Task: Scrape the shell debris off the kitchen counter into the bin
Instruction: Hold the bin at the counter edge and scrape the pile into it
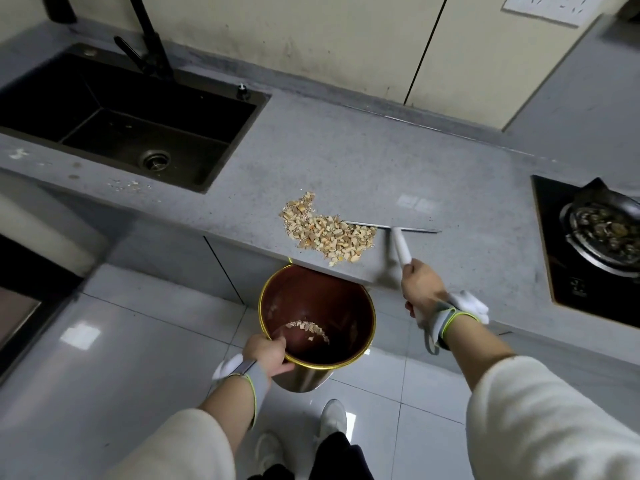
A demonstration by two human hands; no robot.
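Shells (327, 232) heaped at counter (346, 161) edge, above bin (317, 323). Right hand (420, 289) clenches scraper (398, 233) handle; left hand (268, 353) grips bin rim. Debris likely light, loose, scatter-prone (push it, don't pick).

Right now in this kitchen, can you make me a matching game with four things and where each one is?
Things:
1. shell debris
2. bin
3. scraper
4. pan

Places:
A. on the stove at the right
B. held in the right hand
C. piled at the counter's front edge
D. below the counter edge, rim gripped by the left hand

Pairs: 1-C, 2-D, 3-B, 4-A
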